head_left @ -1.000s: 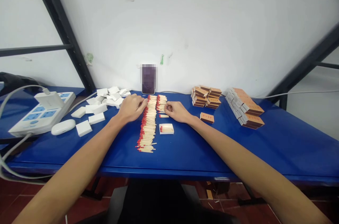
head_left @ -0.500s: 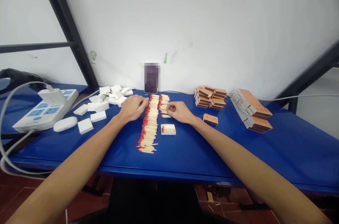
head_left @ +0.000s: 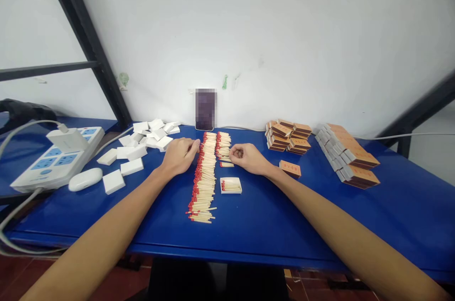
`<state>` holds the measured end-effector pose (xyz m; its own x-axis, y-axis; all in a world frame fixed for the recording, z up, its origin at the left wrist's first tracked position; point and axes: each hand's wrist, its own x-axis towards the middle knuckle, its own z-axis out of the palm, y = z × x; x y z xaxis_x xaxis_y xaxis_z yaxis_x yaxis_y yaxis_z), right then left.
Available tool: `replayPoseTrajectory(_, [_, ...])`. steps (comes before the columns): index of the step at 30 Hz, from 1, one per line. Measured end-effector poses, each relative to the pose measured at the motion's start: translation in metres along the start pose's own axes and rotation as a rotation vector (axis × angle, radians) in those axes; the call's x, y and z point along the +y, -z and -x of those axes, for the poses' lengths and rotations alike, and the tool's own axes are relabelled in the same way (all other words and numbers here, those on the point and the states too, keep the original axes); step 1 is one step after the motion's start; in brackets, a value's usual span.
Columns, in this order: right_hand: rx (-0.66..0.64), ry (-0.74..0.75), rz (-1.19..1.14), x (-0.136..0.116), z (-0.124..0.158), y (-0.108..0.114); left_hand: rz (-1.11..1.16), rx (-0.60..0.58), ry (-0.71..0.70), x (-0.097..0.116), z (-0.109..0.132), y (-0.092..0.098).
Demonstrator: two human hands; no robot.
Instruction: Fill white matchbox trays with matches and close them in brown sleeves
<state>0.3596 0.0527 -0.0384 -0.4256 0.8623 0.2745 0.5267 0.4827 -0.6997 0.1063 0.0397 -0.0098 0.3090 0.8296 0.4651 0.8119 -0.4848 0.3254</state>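
Note:
A long row of red-tipped matches [head_left: 204, 177] lies on the blue table, with a shorter row of matches [head_left: 222, 144] beside its far end. My left hand [head_left: 180, 155] rests at the long row's left edge, fingers curled and thumb against the match heads; whether anything is in them is hidden. At the stick ends of the shorter row, my right hand [head_left: 249, 156] is closed in a pinch, and its contents are too small to make out. A few matches [head_left: 226, 165] lie just below that row. Nearer me sits a white matchbox tray [head_left: 231, 186] partly filled with matches.
White matchbox trays [head_left: 132, 167] are scattered at left, near a power strip [head_left: 59, 161] and a white oval case [head_left: 85, 179]. A phone [head_left: 206, 109] leans on the wall. Orange matchboxes [head_left: 288, 136] are stacked at right, with one matchbox [head_left: 290, 168] apart and a larger stack [head_left: 350, 154] beyond.
The view has shifted slightly, so everything on the table appears a little lower. Both hands stay at the match rows in nearly the same pose.

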Motion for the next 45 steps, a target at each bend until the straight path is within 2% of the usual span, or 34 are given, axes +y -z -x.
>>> replayPoseTrajectory(11, [0.002,0.006,0.075,-0.007,0.004,0.0,0.068,0.089,0.204,-0.005,0.002,-0.007])
replayPoseTrajectory(23, [0.022,-0.004,0.149,-0.009,0.005,-0.001,0.147,0.054,0.156,-0.012,0.0,-0.01])
replayPoseTrajectory(32, [0.098,-0.015,0.042,-0.007,0.008,-0.001,0.241,0.037,0.228,-0.015,-0.001,-0.011])
replayPoseTrajectory(40, [0.087,-0.016,0.036,-0.008,0.009,-0.003,0.266,0.012,0.245,-0.017,0.002,-0.009])
replayPoseTrajectory(45, [0.049,0.066,0.036,-0.01,0.011,-0.002,0.263,0.007,0.239,-0.016,0.006,-0.007])
